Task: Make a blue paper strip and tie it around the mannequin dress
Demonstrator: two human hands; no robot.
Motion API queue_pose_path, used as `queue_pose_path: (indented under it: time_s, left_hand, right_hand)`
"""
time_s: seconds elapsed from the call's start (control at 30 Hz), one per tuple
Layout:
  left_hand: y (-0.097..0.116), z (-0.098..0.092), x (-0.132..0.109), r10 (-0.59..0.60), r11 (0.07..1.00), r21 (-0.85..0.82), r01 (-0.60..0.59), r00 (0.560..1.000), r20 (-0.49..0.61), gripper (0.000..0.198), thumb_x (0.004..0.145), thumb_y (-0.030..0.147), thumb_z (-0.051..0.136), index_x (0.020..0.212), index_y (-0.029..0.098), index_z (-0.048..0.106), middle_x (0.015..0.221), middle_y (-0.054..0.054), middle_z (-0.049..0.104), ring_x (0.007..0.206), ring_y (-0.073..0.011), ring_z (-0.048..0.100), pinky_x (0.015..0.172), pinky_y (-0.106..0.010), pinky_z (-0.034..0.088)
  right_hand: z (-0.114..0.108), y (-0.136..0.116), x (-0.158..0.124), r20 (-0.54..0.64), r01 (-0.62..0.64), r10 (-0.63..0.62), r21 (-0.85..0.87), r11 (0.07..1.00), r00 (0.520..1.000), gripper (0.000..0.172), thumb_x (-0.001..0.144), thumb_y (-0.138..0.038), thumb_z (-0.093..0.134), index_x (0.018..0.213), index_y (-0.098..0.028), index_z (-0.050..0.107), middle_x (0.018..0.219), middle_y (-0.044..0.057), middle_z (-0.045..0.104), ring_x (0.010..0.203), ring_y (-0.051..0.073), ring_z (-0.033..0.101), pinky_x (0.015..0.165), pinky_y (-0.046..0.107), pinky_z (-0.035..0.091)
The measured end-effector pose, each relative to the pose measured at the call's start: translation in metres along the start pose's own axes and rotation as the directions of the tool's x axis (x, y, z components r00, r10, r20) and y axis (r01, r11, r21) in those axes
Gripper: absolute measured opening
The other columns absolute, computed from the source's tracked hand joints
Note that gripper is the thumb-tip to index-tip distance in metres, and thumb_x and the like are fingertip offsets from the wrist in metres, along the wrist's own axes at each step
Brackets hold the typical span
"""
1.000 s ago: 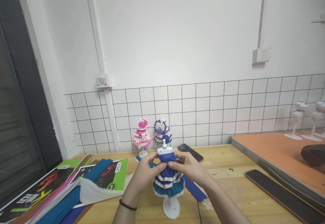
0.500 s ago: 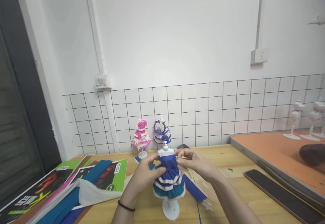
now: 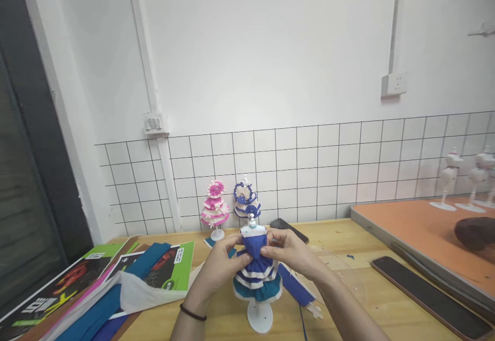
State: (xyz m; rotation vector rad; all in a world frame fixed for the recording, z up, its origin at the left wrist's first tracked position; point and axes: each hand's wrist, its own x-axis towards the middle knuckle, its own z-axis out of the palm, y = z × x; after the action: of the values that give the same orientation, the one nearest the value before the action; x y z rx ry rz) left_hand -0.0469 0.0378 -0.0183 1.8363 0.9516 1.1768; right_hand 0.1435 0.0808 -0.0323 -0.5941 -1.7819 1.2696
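A small white mannequin (image 3: 252,232) on a round base stands upright in front of me. It wears a miniature dress (image 3: 258,266) with a blue bodice and a tiered blue, white and teal skirt. My left hand (image 3: 223,263) grips the dress at the waist from the left, thumb on the front and fingers partly behind. From the right, my right hand (image 3: 289,251) pinches the bodice, its thumb on the front and its other fingers round the side. A blue fabric strip (image 3: 297,287) lies beside the skirt, with a white flower piece (image 3: 314,310) at its end.
Behind stand a pink-and-white dressed mannequin (image 3: 215,212) and a blue-and-white one (image 3: 247,204). Magazines (image 3: 181,269) with teal and white fabric (image 3: 149,263) lie left. A phone (image 3: 429,297) lies right, near an orange board (image 3: 417,222) bearing bare mannequins (image 3: 448,176). Another dark phone (image 3: 290,227) lies behind.
My right hand has moved slightly left, its thumb now pressing the front of the bodice. The blue fabric there is drawn in more tightly. My left hand stays at the waist.
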Motion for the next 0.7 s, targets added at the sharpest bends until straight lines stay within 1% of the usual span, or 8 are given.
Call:
queue_pose_path:
  time_s: [0.17,0.23,0.37,0.53,0.7]
  left_hand:
    - [0.000,-0.005,-0.004,-0.022,1.000,0.014,0.021,0.999,0.044,0.046,0.069,0.032,0.070,0.112,0.018,0.062,0.111,-0.008,0.063,0.107,-0.0256,0.053,0.094,-0.036,0.040]
    - [0.001,-0.005,-0.004,-0.024,1.000,0.020,0.023,0.999,0.047,0.045,0.069,0.033,0.069,0.111,0.018,0.062,0.111,-0.007,0.064,0.107,-0.0251,0.053,0.094,-0.035,0.039]
    - [0.002,0.000,-0.001,-0.020,1.000,0.016,0.020,1.000,-0.006,0.037,0.074,0.036,0.064,0.105,0.017,0.065,0.109,-0.007,0.065,0.104,-0.0247,0.055,0.092,-0.034,0.041]
    - [0.000,0.008,0.003,-0.013,0.999,-0.040,0.011,0.998,-0.057,0.031,0.073,0.031,0.065,0.099,0.014,0.066,0.107,-0.008,0.066,0.103,-0.0254,0.057,0.091,-0.035,0.043]
    - [0.000,0.010,0.003,-0.034,0.998,-0.052,0.030,0.997,-0.071,0.031,0.072,0.031,0.066,0.098,0.014,0.066,0.106,-0.008,0.066,0.102,-0.0259,0.058,0.089,-0.035,0.044]
  right_hand:
    - [0.000,-0.003,-0.001,-0.007,-0.015,0.015,-0.052,0.999,1.000,0.038,0.064,-0.051,0.070,0.061,-0.017,0.054,0.074,0.001,0.058,0.069,0.015,0.053,0.063,0.026,0.042]
    - [0.000,-0.004,-0.001,-0.011,-0.006,0.006,-0.069,0.998,1.000,0.038,0.063,-0.052,0.069,0.061,-0.017,0.055,0.074,0.001,0.058,0.069,0.015,0.054,0.064,0.026,0.043]
    - [0.001,-0.008,-0.001,-0.016,0.026,-0.028,-0.087,0.996,0.999,0.038,0.064,-0.051,0.069,0.059,-0.017,0.056,0.077,0.003,0.060,0.074,0.017,0.055,0.069,0.029,0.043]
    - [0.001,-0.009,-0.002,-0.005,0.026,-0.027,-0.094,0.995,1.000,0.033,0.067,-0.046,0.069,0.059,-0.017,0.056,0.079,0.003,0.061,0.079,0.019,0.056,0.072,0.029,0.043]
    - [0.001,-0.007,-0.001,-0.039,0.018,-0.024,-0.145,0.989,0.999,0.033,0.068,-0.045,0.069,0.056,-0.016,0.056,0.081,0.004,0.063,0.076,0.018,0.057,0.068,0.028,0.044]
